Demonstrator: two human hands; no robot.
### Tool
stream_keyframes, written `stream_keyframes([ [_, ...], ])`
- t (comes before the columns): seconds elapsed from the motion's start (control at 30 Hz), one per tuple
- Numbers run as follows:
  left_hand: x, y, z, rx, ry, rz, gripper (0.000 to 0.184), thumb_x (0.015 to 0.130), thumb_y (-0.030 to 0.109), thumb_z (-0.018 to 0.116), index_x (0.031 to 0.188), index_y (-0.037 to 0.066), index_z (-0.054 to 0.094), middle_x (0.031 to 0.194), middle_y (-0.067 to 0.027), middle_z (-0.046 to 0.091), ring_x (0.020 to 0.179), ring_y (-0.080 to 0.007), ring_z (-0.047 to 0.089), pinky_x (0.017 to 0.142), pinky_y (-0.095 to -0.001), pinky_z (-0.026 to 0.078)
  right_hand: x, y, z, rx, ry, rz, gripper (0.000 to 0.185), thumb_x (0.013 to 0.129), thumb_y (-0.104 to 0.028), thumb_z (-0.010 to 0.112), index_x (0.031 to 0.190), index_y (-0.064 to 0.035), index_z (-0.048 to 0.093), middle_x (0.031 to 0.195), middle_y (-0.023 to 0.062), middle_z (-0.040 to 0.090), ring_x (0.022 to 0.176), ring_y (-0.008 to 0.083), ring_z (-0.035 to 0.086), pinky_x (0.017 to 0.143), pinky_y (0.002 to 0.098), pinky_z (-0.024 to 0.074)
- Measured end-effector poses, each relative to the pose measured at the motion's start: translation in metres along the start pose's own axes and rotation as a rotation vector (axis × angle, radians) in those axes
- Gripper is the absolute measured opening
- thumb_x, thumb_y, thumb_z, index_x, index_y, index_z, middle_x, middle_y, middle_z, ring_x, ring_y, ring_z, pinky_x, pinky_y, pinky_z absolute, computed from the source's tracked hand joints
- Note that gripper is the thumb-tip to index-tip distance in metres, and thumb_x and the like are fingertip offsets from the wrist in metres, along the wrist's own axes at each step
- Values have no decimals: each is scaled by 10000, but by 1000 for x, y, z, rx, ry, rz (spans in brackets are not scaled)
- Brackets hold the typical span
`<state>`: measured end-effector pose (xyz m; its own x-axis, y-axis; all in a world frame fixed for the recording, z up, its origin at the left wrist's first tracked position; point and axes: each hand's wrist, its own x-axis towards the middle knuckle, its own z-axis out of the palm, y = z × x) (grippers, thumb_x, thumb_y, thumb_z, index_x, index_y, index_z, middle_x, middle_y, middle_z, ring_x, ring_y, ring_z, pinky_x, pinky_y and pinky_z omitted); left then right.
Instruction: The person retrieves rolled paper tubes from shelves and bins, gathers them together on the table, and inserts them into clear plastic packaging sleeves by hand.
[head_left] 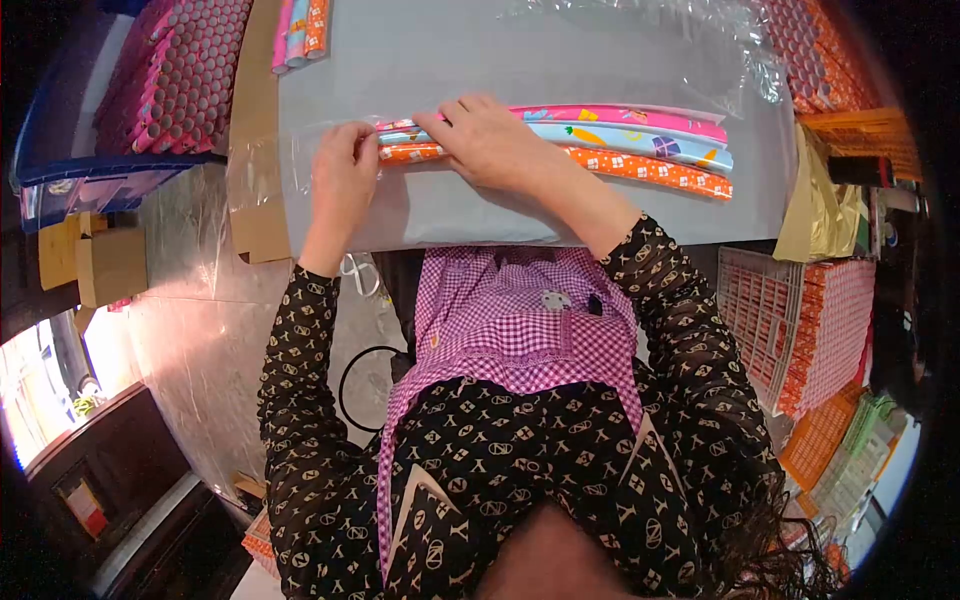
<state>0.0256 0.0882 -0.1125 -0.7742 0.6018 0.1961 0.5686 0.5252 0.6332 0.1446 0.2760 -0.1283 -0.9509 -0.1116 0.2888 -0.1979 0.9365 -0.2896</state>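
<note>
The left hand (345, 165) is at the left ends of three patterned rolls. Its fingers are curled and its thumb is drawn close to the index finger, leaving a narrow gap; whether the fingertips pinch anything cannot be determined. The right hand (490, 140) lies palm down across the rolls, partly open, with the thumb apart from the fingers. It touches the rolls; whether it grips or only presses them cannot be determined.

The three rolls lie side by side on the grey table surface (500, 215), upper centre of the frame: pink roll (650, 116) at the far side, light blue roll (612, 139) in the middle, orange roll (650, 170) nearest the body. A further bundle of rolls (301, 30) lies at the upper left of the table. Crumpled clear film (765, 80) lies at its upper right.

Containers: the blue crate (110, 168), upper left, holds many pink rolls (195, 85) with their round ends exposed. The orange crate (855, 122), upper right, stands beside more patterned rolls (805, 50). The white lattice basket (760, 310), right of frame, adjoins densely stacked pink-and-orange items (830, 335).
</note>
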Motion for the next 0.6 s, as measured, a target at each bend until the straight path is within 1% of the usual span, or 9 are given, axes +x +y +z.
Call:
stream_keyframes([
  [0.03,-1,2,0,56,31,79,146,904,119,599,1003,29,657,877,-146,638,788,-311,653,703,-410,514,1,-1,0,-12,3,2,498,842,-135,657,1308,-47,506,1054,151,591,1020,335,559,906,443,448],
  [0.07,-1,5,1,57,29,79,146,904,119,599,1003,29,657,877,-146,638,788,-311,653,703,-410,514,1,-2,-1,-11,4,3,498,842,-135,657,1308,-47,506,1054,151,591,1020,335,559,906,443,448],
  [0.13,-2,12,2,124,74,169,137,918,136,603,1002,40,655,918,-143,620,810,-350,642,692,-440,513,2,-3,-3,14,13,24,478,847,-130,651,1296,-36,517,1047,155,595,1021,338,559,902,440,451],
  [0.17,-3,14,3,124,71,169,137,918,136,603,1002,40,655,918,-143,620,810,-350,642,692,-440,513,3,-1,-2,17,12,27,478,847,-130,651,1296,-36,517,1047,155,595,1021,338,559,902,440,451],
  [0.23,-5,18,3,229,118,243,136,924,140,597,1004,43,650,933,-142,620,809,-363,635,678,-451,511,5,1,0,7,17,29,467,857,-135,641,1295,-32,514,1047,158,598,1016,340,563,898,438,454],
  [0.37,-12,30,7,280,75,212,133,931,138,587,1007,47,649,934,-141,617,807,-361,635,667,-450,512,6,2,-1,5,26,28,467,866,-147,634,1301,-27,514,1043,159,602,1006,340,568,896,435,455],
  [0.47,-6,33,13,215,80,213,133,930,120,584,1020,43,643,931,-149,615,801,-366,633,672,-454,511,6,5,1,11,34,13,479,868,-161,633,1310,-21,513,1041,158,604,1000,339,573,899,433,455],
  [0.53,-1,34,19,164,87,270,133,925,102,587,1026,33,638,924,-161,619,807,-374,630,684,-459,511,5,5,-1,0,18,28,477,869,-166,634,1307,-19,515,1047,159,605,1007,337,574,905,429,454],
  [0.6,-1,36,23,147,68,286,142,924,95,587,1036,22,635,924,-167,621,814,-378,628,688,-460,509,5,6,2,-6,26,22,477,868,-167,635,1305,-20,515,1049,160,605,1010,335,575,907,428,455],
])
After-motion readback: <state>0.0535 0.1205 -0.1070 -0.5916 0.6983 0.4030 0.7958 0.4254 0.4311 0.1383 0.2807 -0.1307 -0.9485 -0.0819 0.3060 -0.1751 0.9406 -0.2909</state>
